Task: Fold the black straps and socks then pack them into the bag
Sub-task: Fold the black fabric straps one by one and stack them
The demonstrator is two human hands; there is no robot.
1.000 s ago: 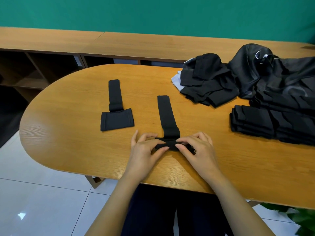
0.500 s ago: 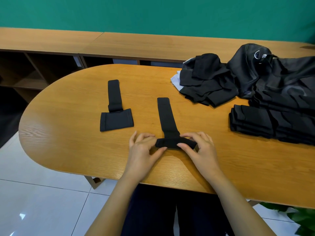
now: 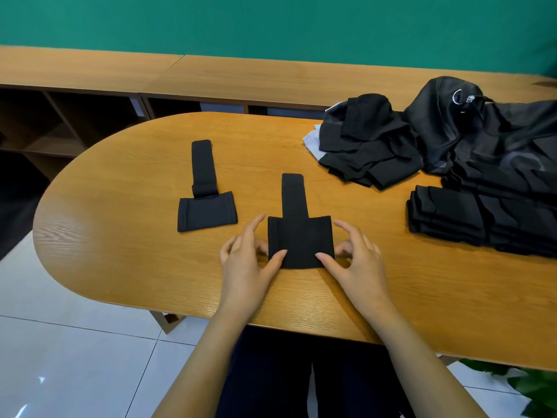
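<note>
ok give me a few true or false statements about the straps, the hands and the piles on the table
1. Two black straps lie flat on the table. True: the near strap and the far strap.
2. The left hand is lifting the near strap clear of the table. False: the strap lies flat, with both thumbs on its near corners.
3. The right hand is at the near strap's right edge. True.
4. The far strap is stacked on the near one. False: they lie apart, with bare wood between.
5. The stack of folded black items sits to the right of the hands. True.
</note>
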